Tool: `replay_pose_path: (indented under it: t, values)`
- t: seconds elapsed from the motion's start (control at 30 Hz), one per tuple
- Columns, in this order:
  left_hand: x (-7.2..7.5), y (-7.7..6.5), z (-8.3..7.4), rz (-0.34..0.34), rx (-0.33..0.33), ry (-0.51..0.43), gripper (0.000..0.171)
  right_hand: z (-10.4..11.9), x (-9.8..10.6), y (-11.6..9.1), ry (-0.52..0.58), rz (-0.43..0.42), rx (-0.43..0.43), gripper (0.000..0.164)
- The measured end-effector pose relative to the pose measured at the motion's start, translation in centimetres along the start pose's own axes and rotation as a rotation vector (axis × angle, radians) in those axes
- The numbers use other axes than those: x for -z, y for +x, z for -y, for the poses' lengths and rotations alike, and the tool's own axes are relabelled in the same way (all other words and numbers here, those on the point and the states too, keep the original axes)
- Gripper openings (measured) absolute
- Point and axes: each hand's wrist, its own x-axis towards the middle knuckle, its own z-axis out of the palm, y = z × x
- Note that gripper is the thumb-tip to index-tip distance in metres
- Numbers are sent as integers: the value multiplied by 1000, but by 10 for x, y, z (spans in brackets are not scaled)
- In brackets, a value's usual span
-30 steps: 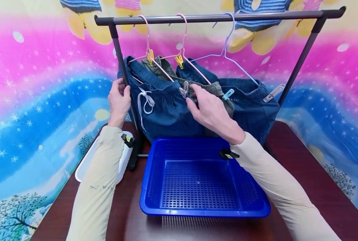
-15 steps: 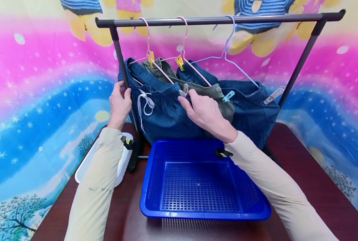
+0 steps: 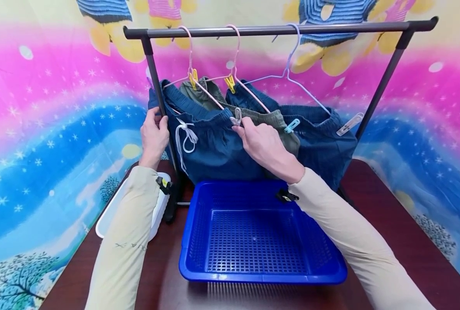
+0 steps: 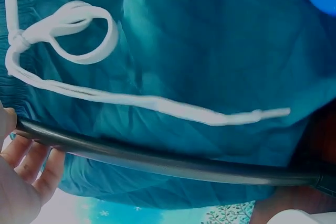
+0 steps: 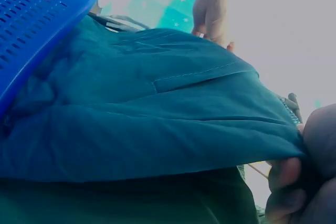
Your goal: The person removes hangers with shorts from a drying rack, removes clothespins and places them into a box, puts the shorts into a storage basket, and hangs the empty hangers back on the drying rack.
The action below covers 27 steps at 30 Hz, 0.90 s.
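Note:
Dark blue shorts with a tied white drawstring hang from a pink hanger at the left of the rack. My left hand is at the rack's left post, thumb in front and fingers reaching behind it, close to the shorts' side. My right hand pinches the right side of the shorts near the waistband, right by a grey clothespin. In the right wrist view the thumb and fingers of that hand lie on either side of the cloth.
Olive shorts and more blue shorts hang behind and to the right, with a light blue clothespin and a white one. A blue basket stands in front. A white tray lies under the left arm.
My right hand has moved slightly left and down, closing its thumb and fingers on the shorts beside the grey clothespin. My left hand stays at the post.

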Motion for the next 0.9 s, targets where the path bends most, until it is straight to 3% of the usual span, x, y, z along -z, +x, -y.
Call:
replay_pose_path:
  t: [0.33, 0.9]
  values:
    - [2, -2, -1, 11, -3, -6, 33, -14, 8, -1, -46, -168, 99, 35]
    - [4, -1, -4, 35, 14, 11, 36, -23, 27, -2, -43, -199, 84, 35]
